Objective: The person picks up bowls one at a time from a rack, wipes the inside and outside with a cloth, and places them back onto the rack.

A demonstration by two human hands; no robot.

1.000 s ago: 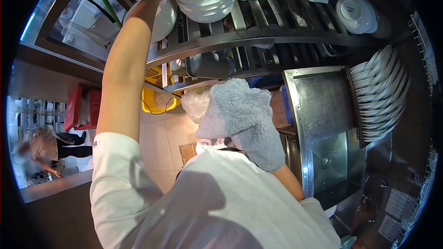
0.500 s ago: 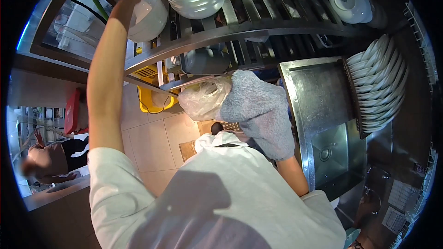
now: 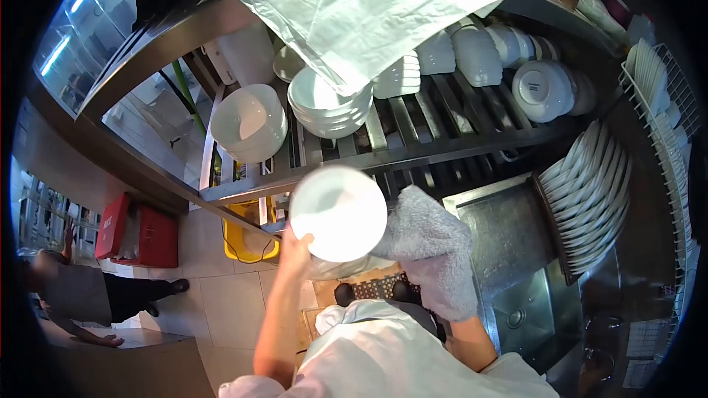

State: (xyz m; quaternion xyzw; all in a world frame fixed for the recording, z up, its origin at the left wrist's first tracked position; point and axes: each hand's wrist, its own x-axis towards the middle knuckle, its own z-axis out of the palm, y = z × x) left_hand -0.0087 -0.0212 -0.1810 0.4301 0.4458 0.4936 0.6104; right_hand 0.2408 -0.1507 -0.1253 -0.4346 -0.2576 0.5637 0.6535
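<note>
A white bowl [image 3: 339, 214] is in front of my body, its pale inside facing me. My left hand [image 3: 299, 250] grips its left edge, with the thumb over the rim. A fluffy grey towel [image 3: 435, 250] covers my right hand and hangs over the wrist, so the fingers are hidden. The towel overlaps the right side of the bowl in this view. On the slatted metal shelf [image 3: 413, 149] above stand a stack of white bowls [image 3: 330, 114] and a large white bowl [image 3: 249, 121].
At right a metal sink [image 3: 520, 317] sits beside a rack of upright white plates [image 3: 586, 203]. More white bowls [image 3: 542, 91] line the shelf, and a white cloth [image 3: 361, 15] hangs above. A yellow basket [image 3: 247, 239], a red box [image 3: 151, 236] and another person [image 3: 81, 287] are at left.
My left hand has come down from the shelf to the front of my body with a white bowl in it. The towel-covered right hand stays close by. My view has tilted upward.
</note>
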